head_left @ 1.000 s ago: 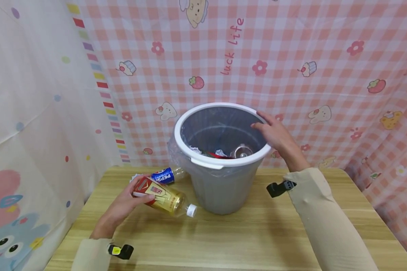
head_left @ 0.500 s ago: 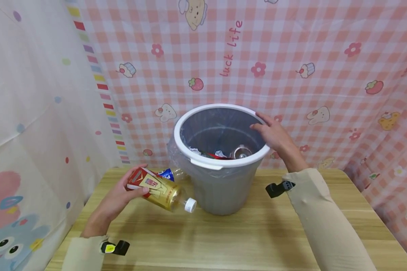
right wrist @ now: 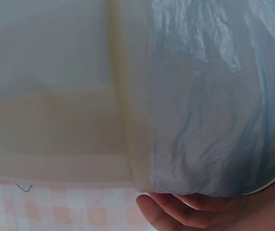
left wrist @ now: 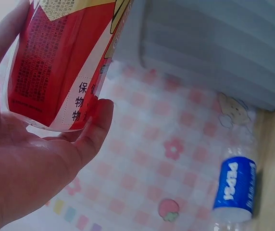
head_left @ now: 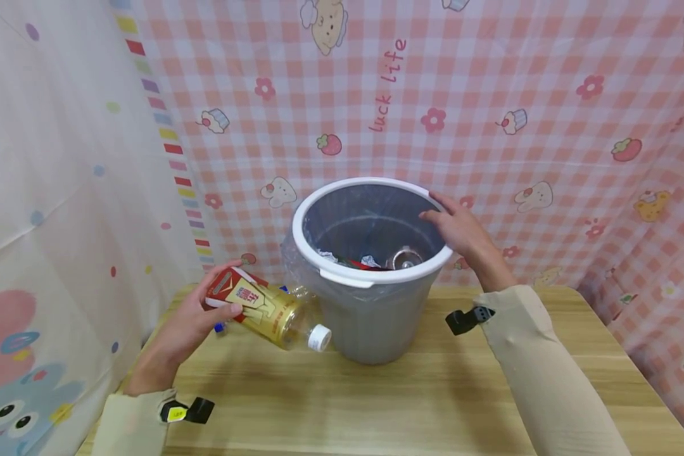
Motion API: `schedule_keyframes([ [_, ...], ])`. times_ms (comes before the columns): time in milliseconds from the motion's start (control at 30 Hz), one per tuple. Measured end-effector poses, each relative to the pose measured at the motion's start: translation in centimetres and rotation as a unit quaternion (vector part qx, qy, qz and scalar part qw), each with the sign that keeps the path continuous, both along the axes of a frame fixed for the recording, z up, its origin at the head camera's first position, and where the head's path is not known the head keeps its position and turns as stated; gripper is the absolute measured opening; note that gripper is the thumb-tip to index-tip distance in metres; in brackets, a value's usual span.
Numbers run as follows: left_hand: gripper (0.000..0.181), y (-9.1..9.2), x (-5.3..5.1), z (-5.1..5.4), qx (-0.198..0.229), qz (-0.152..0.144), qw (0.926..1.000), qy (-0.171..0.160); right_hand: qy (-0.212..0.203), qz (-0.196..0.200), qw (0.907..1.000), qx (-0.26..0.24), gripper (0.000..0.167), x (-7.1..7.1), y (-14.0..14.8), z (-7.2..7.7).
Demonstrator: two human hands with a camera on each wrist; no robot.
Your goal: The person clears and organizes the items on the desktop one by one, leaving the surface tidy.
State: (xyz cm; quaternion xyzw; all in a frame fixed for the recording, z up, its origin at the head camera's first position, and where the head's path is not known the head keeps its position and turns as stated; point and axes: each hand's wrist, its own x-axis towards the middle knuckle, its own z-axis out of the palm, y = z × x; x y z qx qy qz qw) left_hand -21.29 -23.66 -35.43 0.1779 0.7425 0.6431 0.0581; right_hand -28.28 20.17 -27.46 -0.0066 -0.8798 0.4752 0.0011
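My left hand (head_left: pixel 173 332) holds a plastic drink bottle (head_left: pixel 256 308) with a red and gold label, tilted with its white cap (head_left: pixel 319 338) pointing down and right. The thumb lies across the front of the label; in the left wrist view the fingers curl round the base of the bottle. A grey trash can (head_left: pixel 373 326) with a white rim and clear liner stands just right of the bottle. My right hand (head_left: pixel 464 231) grips the rim at the right, thumb over the inner side. In the right wrist view its fingers (right wrist: pixel 168 211) bend against the outside.
A Pepsi bottle (left wrist: pixel 236 187) lies on the table (head_left: pixel 387 405) left of the trash can, mostly hidden in the head view. A small blue piece (head_left: pixel 220 327) shows below the held bottle. Crumpled paper (head_left: pixel 370 261) and a clear round container (head_left: pixel 406 258) lie inside the can.
My left hand has raised the drink bottle and shifted slightly left, covering more of the Pepsi bottle. The right hand keeps its place on the rim.
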Motion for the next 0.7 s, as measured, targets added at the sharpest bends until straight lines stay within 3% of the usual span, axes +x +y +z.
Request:
schedule_keyframes([
  [200, 0.063, 0.3, 0.4, 1.7, -0.010, 0.000, 0.9996, 0.025, 0.001, 0.001, 1.0000, -0.001, 0.065, 0.1, -0.1, -0.1],
  [433, 0.064, 0.5, 0.2, 3.3, 0.021, -0.016, 0.9987, 0.044, 0.002, 0.001, 1.0000, 0.001, 0.067, 0.0, 0.0, -0.1],
  [700, 0.062, 1.6, 0.1, 5.7, 0.009, 0.008, 0.9987, 0.049, 0.002, -0.001, 1.0000, 0.004, 0.066, -0.1, 0.0, -0.1],
])
